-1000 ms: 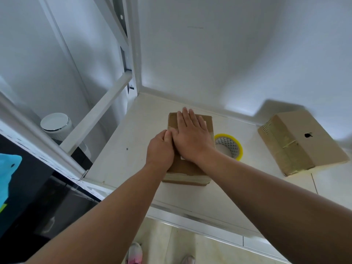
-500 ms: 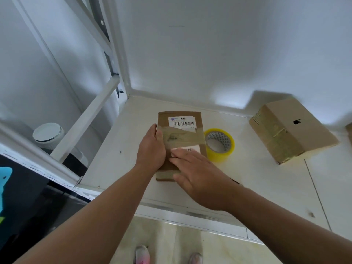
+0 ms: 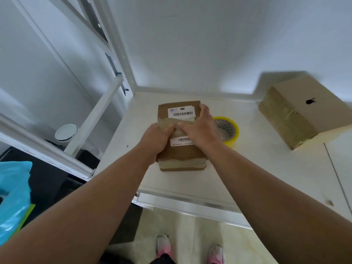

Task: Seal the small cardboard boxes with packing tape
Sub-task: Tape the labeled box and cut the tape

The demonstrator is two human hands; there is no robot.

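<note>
A small brown cardboard box (image 3: 182, 155) with two barcode labels and a band of clear tape across its top lies on the white shelf (image 3: 257, 168). My left hand (image 3: 158, 140) grips the box's left side, thumb on the tape band. My right hand (image 3: 198, 128) lies over the box's right half, fingers wrapped round its right edge and thumb pressing the tape beside my left thumb. A yellow roll of packing tape (image 3: 228, 130) lies flat just right of the box, partly behind my right hand.
A larger taped cardboard box (image 3: 304, 113) with a black logo sits at the back right of the shelf. White shelf uprights and a crossbar (image 3: 95, 119) stand left. A blue plastic bag (image 3: 13, 197) hangs at the far left. A white lidded container (image 3: 66, 132) is below left.
My right hand moved from the box's near end up onto its right side and now clasps it. My left thumb has slid onto the tape band. The box itself stays in place.
</note>
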